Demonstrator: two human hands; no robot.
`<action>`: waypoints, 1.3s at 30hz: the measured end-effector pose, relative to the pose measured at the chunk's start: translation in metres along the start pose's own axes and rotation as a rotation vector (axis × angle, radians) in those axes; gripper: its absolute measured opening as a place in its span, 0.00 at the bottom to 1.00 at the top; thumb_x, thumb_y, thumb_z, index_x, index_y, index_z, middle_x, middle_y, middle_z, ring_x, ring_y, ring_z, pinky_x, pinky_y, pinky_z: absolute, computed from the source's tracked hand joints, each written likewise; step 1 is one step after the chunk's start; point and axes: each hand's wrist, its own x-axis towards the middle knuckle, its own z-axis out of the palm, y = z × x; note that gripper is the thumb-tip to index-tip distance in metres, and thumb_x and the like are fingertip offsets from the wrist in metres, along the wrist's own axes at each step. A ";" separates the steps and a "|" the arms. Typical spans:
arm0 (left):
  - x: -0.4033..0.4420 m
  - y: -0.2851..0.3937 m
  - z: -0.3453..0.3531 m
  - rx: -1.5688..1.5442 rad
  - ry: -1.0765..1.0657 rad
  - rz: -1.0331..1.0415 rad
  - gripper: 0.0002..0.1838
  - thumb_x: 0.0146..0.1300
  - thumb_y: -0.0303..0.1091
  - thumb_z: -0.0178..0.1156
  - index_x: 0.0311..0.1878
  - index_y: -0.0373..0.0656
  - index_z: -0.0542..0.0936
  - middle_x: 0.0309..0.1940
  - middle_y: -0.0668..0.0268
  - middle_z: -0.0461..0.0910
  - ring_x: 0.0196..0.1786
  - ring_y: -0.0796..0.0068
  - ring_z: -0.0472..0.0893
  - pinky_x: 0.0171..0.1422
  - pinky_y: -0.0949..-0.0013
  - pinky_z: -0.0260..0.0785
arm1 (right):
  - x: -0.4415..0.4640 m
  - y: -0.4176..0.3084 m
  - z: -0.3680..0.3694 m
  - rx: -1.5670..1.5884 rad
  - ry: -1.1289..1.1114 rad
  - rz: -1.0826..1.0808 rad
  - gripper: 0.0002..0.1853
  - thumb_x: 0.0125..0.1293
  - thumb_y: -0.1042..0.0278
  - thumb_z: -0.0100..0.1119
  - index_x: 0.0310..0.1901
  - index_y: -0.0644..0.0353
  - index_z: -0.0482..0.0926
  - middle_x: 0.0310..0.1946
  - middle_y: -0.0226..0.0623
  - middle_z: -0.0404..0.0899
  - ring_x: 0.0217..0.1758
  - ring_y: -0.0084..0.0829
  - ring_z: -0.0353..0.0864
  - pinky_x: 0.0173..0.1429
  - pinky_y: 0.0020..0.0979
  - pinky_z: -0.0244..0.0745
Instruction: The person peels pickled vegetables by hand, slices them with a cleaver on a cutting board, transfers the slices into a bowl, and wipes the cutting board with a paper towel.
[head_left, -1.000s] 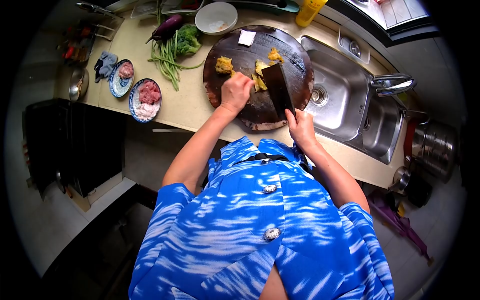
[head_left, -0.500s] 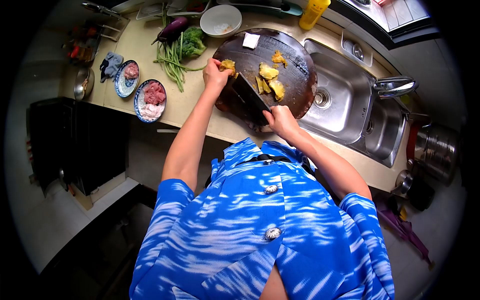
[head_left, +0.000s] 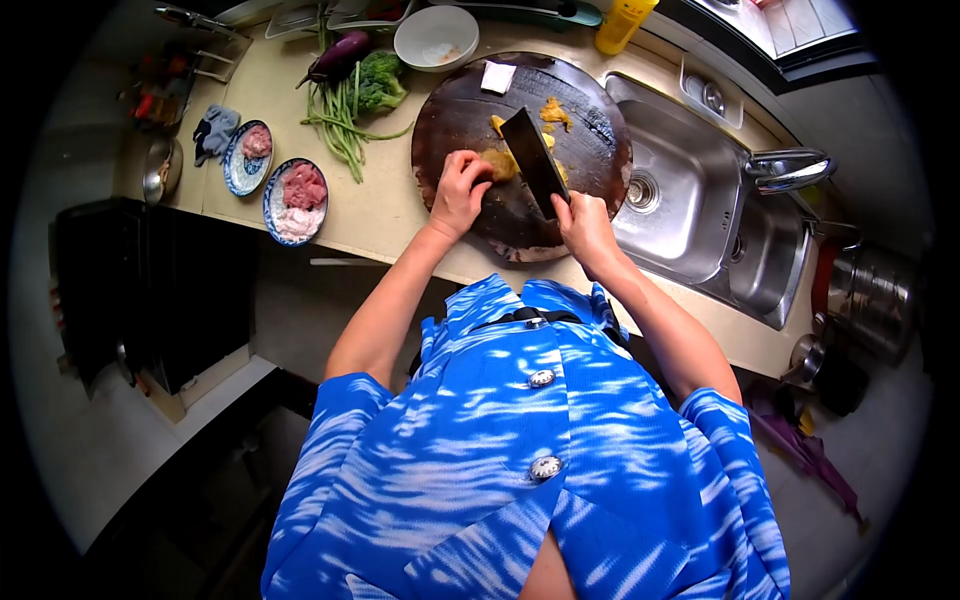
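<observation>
On the round dark cutting board (head_left: 455, 110), my left hand (head_left: 460, 192) has its curled fingers on a yellow-brown piece of what looks like pickled vegetable (head_left: 500, 164). My right hand (head_left: 588, 230) grips a dark-bladed cleaver (head_left: 534, 155) by its handle. The blade leans across the middle of the board, just right of that piece, and partly hides other yellow pieces behind it. A shredded yellow bit (head_left: 555, 114) lies farther back, and a small white square (head_left: 497, 77) sits near the board's far edge.
Left of the board are green beans (head_left: 343, 128), broccoli (head_left: 380, 84) and an eggplant (head_left: 338, 56). A plate with raw meat (head_left: 304, 185) and a smaller plate (head_left: 240, 180) stand farther left. A white bowl (head_left: 436, 38) is behind; a steel sink (head_left: 680, 190) adjoins at right.
My left hand has moved right and nearer me, from the board's left edge towards its middle, with the yellow piece. The cleaver has shifted right and away from me, its blade steeper.
</observation>
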 end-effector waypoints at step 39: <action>-0.008 -0.004 0.018 0.039 0.049 0.180 0.13 0.44 0.17 0.62 0.37 0.35 0.76 0.43 0.54 0.74 0.49 0.52 0.74 0.54 0.61 0.70 | 0.040 -0.023 0.021 -0.254 -0.175 -0.230 0.09 0.57 0.76 0.51 0.26 0.70 0.80 0.27 0.60 0.78 0.34 0.56 0.80 0.40 0.48 0.75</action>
